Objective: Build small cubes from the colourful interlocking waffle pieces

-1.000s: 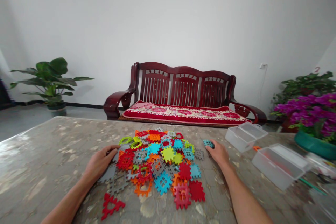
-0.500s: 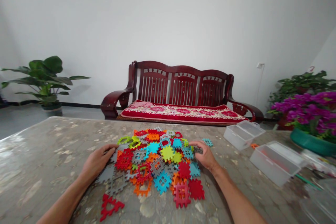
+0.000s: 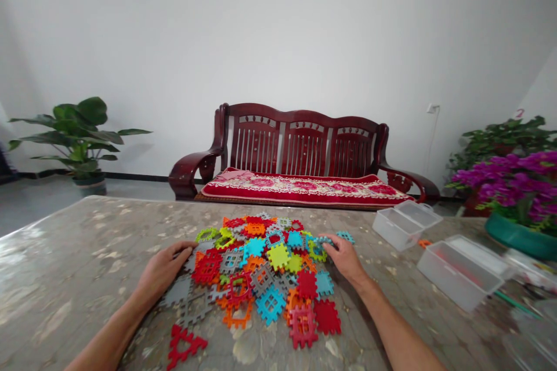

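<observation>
A heap of flat interlocking plastic tiles [image 3: 261, 266] in red, orange, teal, grey and lime lies on the marbled table [image 3: 78, 266]. My left hand [image 3: 163, 272] rests flat on the heap's left edge, fingers over a grey tile. My right hand [image 3: 343, 255] is at the heap's right edge, fingers curled round a small tile that I cannot make out clearly. A teal tile [image 3: 346, 236] lies just beyond its fingers. A red triangular tile [image 3: 185, 346] lies apart near the front.
Two clear plastic boxes [image 3: 407, 223] [image 3: 463, 272] with open lids stand at the right. A green pot of purple flowers [image 3: 520, 203] sits at the far right. Behind the table are a wooden sofa [image 3: 300, 156] and a leafy plant [image 3: 80, 133].
My right hand left the teal tile at the far right, moved left into the heap and curled its fingers on a tile. My left hand stayed put.
</observation>
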`<state>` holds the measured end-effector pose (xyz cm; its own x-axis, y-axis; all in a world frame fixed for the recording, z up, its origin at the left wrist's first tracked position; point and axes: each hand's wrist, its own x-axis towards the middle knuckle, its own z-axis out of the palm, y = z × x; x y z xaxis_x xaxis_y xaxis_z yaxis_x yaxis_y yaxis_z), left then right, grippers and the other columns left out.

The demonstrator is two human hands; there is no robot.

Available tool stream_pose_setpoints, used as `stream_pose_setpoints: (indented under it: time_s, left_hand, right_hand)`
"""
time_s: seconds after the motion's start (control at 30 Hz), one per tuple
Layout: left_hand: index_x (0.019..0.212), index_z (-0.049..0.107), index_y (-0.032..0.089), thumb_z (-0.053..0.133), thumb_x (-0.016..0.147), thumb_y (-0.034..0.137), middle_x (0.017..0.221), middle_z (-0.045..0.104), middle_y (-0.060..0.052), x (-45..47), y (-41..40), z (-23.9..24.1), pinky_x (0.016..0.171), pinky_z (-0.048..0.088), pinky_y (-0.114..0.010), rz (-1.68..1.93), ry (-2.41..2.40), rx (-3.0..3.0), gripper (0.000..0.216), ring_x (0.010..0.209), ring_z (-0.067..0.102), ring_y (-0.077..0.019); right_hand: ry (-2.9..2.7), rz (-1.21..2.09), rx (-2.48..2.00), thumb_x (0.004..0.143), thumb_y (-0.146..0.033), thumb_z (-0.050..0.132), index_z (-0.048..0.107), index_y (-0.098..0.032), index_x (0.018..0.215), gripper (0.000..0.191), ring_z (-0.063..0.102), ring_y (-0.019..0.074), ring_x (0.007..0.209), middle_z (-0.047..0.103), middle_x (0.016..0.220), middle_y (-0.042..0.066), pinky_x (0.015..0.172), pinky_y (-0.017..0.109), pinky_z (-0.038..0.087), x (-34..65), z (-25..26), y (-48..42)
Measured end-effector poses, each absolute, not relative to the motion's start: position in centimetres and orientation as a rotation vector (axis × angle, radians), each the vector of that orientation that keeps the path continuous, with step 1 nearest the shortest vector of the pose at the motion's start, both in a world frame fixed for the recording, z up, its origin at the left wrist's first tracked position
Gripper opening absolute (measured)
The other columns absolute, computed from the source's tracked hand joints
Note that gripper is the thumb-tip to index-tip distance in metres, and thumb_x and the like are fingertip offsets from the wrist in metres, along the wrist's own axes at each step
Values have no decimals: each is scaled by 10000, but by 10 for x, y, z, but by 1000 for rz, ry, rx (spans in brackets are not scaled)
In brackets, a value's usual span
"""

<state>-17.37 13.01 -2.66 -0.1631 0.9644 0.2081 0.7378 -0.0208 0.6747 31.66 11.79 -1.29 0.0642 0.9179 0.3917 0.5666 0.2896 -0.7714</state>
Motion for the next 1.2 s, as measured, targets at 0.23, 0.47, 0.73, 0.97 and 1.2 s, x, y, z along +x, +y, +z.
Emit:
stream_pose_setpoints:
  time_s: [0.23,0.47,0.73,0.97,1.2]
  left_hand:
    - [962,772,256,506,767,518,1056,791,-23,-175,131,-26,951,511,-288,986,1917,1813,422,1030,703,-244]
    - [1035,748,237,467,806,519,1092,780,-37,-176,132,-26,987,489,-307,907,1924,1822,459,1053,694,-241]
    - [1078,734,235,448,825,530,1135,766,-50,-180,134,-31,1014,471,-319,878,1931,1821,482,1086,683,-245]
    - [1098,718,230,422,846,527,1183,748,-62,-181,135,-33,1049,441,-337,835,1931,1825,490,1115,666,-247]
    - [1074,728,230,430,828,522,1154,760,-59,-179,135,-29,1010,471,-333,840,1949,1833,484,1096,675,-251]
  right_hand:
    - [-1001,479,-1542,687,-400,578,687,-139,1170,559,698,220,766,756,1003,103,555,279,572,377,-30,131]
    - [-1001,431,-1749,788,-404,499,756,-201,1001,391,711,233,828,764,934,73,637,297,579,415,-36,124]
    - [-1448,489,-1730,641,-351,692,708,-161,1157,550,667,288,1112,717,1214,130,990,410,499,435,-27,116]
    - [-1714,282,-1828,655,-286,726,686,-181,1218,574,652,282,1133,723,1202,111,1044,437,456,430,-24,110]
    - [-1688,172,-1889,751,-345,695,695,-232,1203,467,701,241,1040,756,1125,77,943,349,516,423,-23,104]
